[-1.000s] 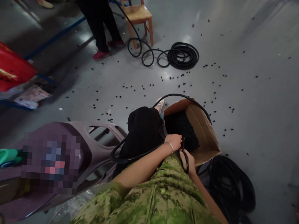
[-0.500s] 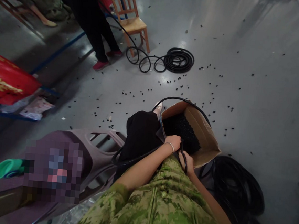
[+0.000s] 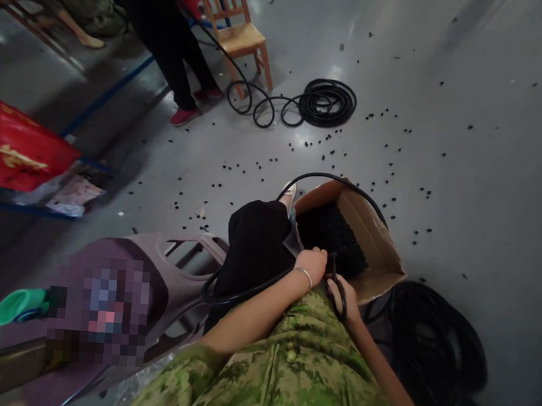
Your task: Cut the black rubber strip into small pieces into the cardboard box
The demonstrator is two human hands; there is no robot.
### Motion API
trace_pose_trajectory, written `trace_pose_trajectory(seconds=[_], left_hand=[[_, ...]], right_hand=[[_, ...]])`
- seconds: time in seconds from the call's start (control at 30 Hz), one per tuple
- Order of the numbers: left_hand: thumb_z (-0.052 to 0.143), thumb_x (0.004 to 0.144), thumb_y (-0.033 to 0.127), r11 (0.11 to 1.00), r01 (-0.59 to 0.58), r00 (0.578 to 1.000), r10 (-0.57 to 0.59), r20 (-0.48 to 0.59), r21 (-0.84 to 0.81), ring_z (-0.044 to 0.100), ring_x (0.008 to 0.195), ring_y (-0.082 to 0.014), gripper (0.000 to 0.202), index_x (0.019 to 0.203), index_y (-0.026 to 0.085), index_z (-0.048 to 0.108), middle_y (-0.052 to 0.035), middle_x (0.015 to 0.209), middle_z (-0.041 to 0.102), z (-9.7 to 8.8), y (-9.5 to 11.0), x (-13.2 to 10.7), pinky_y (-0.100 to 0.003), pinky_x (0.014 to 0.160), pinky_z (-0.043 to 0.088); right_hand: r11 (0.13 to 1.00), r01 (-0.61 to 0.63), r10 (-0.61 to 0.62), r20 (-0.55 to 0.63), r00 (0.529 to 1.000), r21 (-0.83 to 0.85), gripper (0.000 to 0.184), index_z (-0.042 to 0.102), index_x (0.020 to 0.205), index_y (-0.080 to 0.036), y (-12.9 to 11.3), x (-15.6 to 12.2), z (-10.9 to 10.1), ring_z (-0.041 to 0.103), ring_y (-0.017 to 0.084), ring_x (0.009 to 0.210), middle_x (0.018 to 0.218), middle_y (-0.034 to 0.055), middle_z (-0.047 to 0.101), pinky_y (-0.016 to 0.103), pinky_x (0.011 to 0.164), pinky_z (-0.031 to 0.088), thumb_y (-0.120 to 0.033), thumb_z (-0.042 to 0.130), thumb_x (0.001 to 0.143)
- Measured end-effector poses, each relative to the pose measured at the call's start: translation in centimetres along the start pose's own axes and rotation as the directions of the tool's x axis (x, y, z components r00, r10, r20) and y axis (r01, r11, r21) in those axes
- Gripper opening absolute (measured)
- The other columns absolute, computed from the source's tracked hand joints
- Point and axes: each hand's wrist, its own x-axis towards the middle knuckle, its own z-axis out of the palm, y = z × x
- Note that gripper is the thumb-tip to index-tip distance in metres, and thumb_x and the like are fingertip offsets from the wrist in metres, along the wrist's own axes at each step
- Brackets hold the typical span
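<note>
My left hand (image 3: 312, 264), with a bracelet at the wrist, is closed on a black hose (image 3: 249, 294) that comes in over my lap from the left. Beside it, my right hand (image 3: 342, 294) grips a black tool that looks like scissors (image 3: 343, 306), its looped handle around my fingers. The tool's front end points up by my left fingertips, though the contact there is hidden. Both hands are at the near rim of an open cardboard box (image 3: 366, 235) between my legs. Many small black pieces (image 3: 331, 236) fill its bottom.
More black hose lies coiled on the floor ahead (image 3: 328, 104) and at my right (image 3: 433, 341). Small black bits are scattered over the floor. A purple plastic chair (image 3: 154, 250) stands at my left. A person in black trousers (image 3: 170, 51) stands near a wooden chair (image 3: 241, 38).
My right hand has shifted slightly right and down with the scissors, a little away from my left hand. My left hand stays on the hose; the view has shifted slightly.
</note>
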Motion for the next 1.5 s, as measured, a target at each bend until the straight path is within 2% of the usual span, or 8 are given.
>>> trace_pose_trajectory(seconds=[0.2, 0.5, 0.7, 0.93, 1.13, 1.23, 1.37, 1.5], left_hand=[[0.039, 0.098, 0.026, 0.999, -0.019, 0.998, 0.021, 0.054, -0.043, 0.069, 0.096, -0.0256, 0.029, 0.112, 0.012, 0.061, -0.0157, 0.106, 0.066, 0.1, 0.0, 0.3, -0.035, 0.079, 0.054], [0.043, 0.096, 0.025, 0.997, 0.009, 0.997, -0.004, 0.072, -0.073, 0.069, 0.098, -0.0254, 0.03, 0.113, 0.011, 0.064, -0.0172, 0.107, 0.068, -0.2, -0.2, 0.8, -0.034, 0.081, 0.055], [0.043, 0.094, 0.02, 0.997, 0.02, 0.997, -0.013, 0.079, -0.079, 0.069, 0.099, -0.0267, 0.031, 0.111, 0.01, 0.067, -0.0184, 0.107, 0.07, -0.1, -0.2, 1.3, -0.035, 0.081, 0.055], [0.044, 0.092, 0.015, 0.996, 0.05, 0.996, -0.044, 0.082, -0.075, 0.07, 0.1, -0.0262, 0.031, 0.109, 0.01, 0.069, -0.0192, 0.107, 0.072, -0.4, -0.1, 1.5, -0.034, 0.083, 0.056], [0.045, 0.092, 0.014, 0.995, 0.062, 0.993, -0.054, 0.106, -0.073, 0.069, 0.101, -0.0268, 0.029, 0.106, 0.01, 0.07, -0.0189, 0.107, 0.072, -0.2, 0.0, 1.6, -0.034, 0.082, 0.055], [0.045, 0.094, 0.02, 0.994, 0.059, 0.998, -0.055, 0.042, -0.092, 0.069, 0.1, -0.0271, 0.03, 0.112, 0.009, 0.066, -0.019, 0.108, 0.07, -0.1, -0.1, 1.4, -0.035, 0.081, 0.056], [0.041, 0.098, 0.026, 0.993, 0.036, 0.999, -0.036, 0.0, -0.117, 0.07, 0.095, -0.0237, 0.029, 0.114, 0.014, 0.062, -0.0158, 0.108, 0.068, -0.1, -0.3, 1.1, -0.033, 0.077, 0.055], [0.04, 0.099, 0.027, 0.991, 0.027, 0.999, -0.03, -0.021, -0.128, 0.069, 0.094, -0.0222, 0.027, 0.111, 0.016, 0.061, -0.013, 0.107, 0.067, -0.1, -0.3, 0.9, -0.032, 0.078, 0.054]], right_hand=[[0.985, -0.087, 0.085, 0.018, 0.996, 0.152, 0.062, 0.066, 0.104, -0.014, -0.6, 0.0, 0.0, 0.053, 0.015, 0.052, 0.061, 0.0021, 0.06, 0.026, 0.05, 0.041, -0.069, 0.061, 0.076], [0.999, -0.033, 0.032, -0.03, 0.999, -0.026, 0.06, 0.066, 0.089, -0.016, -1.4, 0.3, 0.4, 0.053, 0.017, 0.056, 0.061, 0.0026, 0.059, 0.027, 0.053, 0.043, -0.074, 0.053, 0.077], [0.999, -0.012, 0.009, -0.05, 0.999, -0.048, 0.057, 0.065, 0.076, -0.016, -0.6, 0.8, 0.7, 0.051, 0.017, 0.055, 0.058, 0.0018, 0.057, 0.028, 0.053, 0.041, -0.072, 0.054, 0.077], [0.99, 0.07, -0.078, -0.065, 0.995, -0.122, 0.055, 0.071, 0.082, -0.015, 0.8, 1.4, 0.9, 0.055, 0.018, 0.065, 0.069, 0.0027, 0.064, 0.027, 0.062, 0.045, -0.066, 0.051, 0.081], [0.984, 0.064, -0.077, -0.08, 0.994, -0.163, 0.055, 0.068, 0.073, -0.015, 0.9, 1.7, 1.1, 0.057, 0.019, 0.068, 0.071, 0.0046, 0.066, 0.029, 0.066, 0.045, -0.067, 0.051, 0.08], [0.993, 0.057, -0.063, -0.058, 0.996, -0.102, 0.055, 0.068, 0.078, -0.015, 0.0, 1.3, 0.8, 0.055, 0.018, 0.064, 0.069, 0.0043, 0.064, 0.029, 0.062, 0.044, -0.068, 0.054, 0.078], [0.992, -0.063, 0.063, 0.006, 0.998, 0.108, 0.057, 0.067, 0.104, -0.014, -1.0, 0.0, -0.1, 0.05, 0.015, 0.052, 0.061, 0.001, 0.059, 0.026, 0.05, 0.039, -0.064, 0.06, 0.077], [0.972, -0.12, 0.115, 0.033, 0.993, 0.204, 0.06, 0.063, 0.11, -0.014, -1.2, -1.0, -0.8, 0.054, 0.015, 0.056, 0.068, 0.0025, 0.062, 0.025, 0.052, 0.041, -0.063, 0.065, 0.075]])
